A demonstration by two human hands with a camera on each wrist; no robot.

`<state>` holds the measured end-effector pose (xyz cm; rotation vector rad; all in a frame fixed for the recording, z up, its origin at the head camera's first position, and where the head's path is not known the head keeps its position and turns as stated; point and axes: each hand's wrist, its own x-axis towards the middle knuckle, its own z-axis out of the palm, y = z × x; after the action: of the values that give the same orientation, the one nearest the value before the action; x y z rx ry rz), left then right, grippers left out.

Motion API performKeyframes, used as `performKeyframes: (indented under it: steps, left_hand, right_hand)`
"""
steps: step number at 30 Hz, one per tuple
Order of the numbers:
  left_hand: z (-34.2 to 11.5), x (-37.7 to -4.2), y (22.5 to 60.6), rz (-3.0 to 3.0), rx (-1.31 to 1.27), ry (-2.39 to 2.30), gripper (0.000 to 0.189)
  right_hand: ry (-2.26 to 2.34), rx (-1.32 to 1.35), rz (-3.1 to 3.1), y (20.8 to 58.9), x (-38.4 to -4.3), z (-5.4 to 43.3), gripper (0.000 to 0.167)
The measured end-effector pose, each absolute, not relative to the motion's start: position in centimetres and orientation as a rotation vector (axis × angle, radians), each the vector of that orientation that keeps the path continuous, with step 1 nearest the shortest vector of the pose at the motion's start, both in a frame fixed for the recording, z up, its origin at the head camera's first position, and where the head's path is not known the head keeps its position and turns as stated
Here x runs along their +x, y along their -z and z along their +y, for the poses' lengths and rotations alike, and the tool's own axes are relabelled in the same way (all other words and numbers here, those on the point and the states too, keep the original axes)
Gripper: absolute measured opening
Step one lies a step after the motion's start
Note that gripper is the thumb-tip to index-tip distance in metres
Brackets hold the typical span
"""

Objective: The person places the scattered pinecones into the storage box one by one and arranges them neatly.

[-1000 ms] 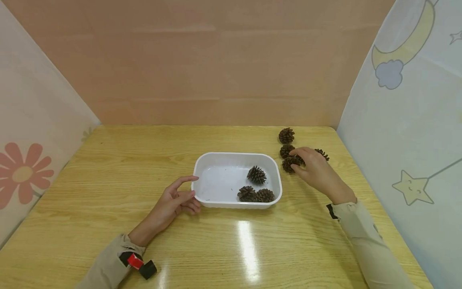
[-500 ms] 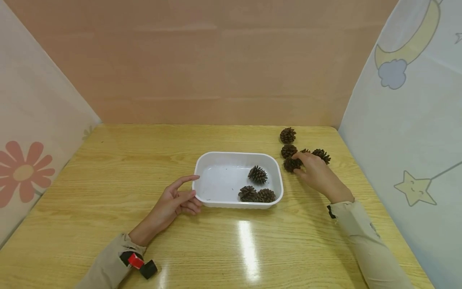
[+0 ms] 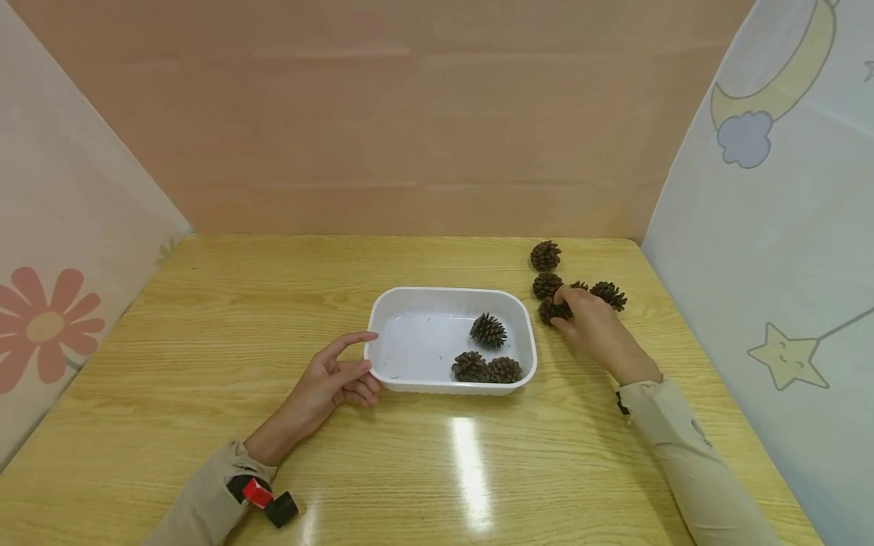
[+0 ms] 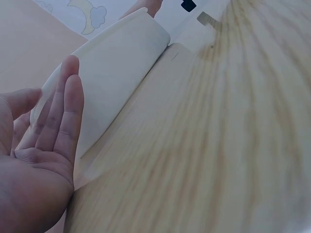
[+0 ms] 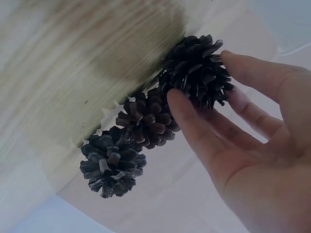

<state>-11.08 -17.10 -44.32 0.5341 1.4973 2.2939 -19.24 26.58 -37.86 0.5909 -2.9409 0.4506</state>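
Wooden table [image 3: 205, 326] over there, one pinecone [image 5: 197, 73] pinched in the right hand [image 3: 597, 330], probably light, stiff, prickly, best held round its sides, just right of the white tray [image 3: 437, 387], left hand [image 3: 321, 387] touching its end, fingers fairly straight.

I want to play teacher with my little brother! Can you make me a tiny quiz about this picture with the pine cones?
1. How many cones are inside the tray?
2. True or false: the left hand touches the tray.
3. Where is the cone that the right hand holds?
A) inside the tray
B) outside the tray, beside other cones
C) in the left hand

Key: 1. Three. 2. True. 3. B.
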Motion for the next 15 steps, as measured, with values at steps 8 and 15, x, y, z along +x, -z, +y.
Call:
performKeyframes:
  steps: [8, 15]
  left_hand:
    - [-17.16, -11.1, 44.38, 1.486, 0.541, -2.294, 0.045]
    - [-17.11, -11.06, 44.29, 1.497, 0.531, -2.291, 0.044]
  right_hand:
    - [-0.456, 0.643, -2.886, 38.04, -19.35, 26.7, 0.027]
    - [-0.478, 0.66, -2.877, 37.74, -19.29, 26.67, 0.027]
